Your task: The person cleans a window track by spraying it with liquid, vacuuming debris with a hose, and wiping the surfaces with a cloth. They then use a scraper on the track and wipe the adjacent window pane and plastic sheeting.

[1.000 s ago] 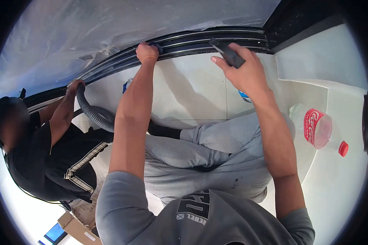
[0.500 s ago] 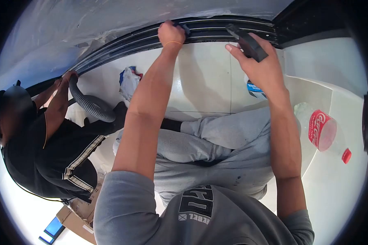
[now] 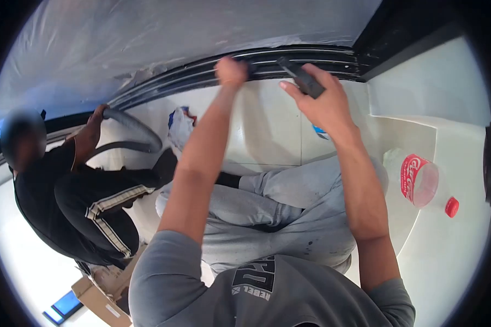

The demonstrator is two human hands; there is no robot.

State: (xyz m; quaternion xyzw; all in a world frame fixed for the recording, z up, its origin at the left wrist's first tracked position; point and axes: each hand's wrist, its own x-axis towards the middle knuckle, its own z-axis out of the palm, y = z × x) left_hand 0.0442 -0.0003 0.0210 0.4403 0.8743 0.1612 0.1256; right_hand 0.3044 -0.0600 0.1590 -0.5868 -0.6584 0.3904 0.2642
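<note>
My left hand point(image 3: 232, 71) is closed over the black sliding-door track point(image 3: 305, 55), a little blurred. Something dark shows at its fingers, but I cannot tell what it is. Close above the right part of the track, my right hand point(image 3: 323, 98) grips a black, blocky handheld tool point(image 3: 304, 80). The tool's narrow end points up and left toward the rails. Pale lines run lengthwise along the grooves of the track.
At left, a crouching person holds a grey ribbed hose point(image 3: 133, 128) near the track. A crumpled bag point(image 3: 181, 126) lies on the tiles. A Coca-Cola bottle point(image 3: 416, 180) lies at right, and a cardboard box point(image 3: 95, 297) stands at lower left. Plastic sheeting point(image 3: 202, 32) hangs beyond the track.
The view has tilted, so the track sits lower in it. My right hand with the black tool has come closer to my left hand. The other person's hose has shifted.
</note>
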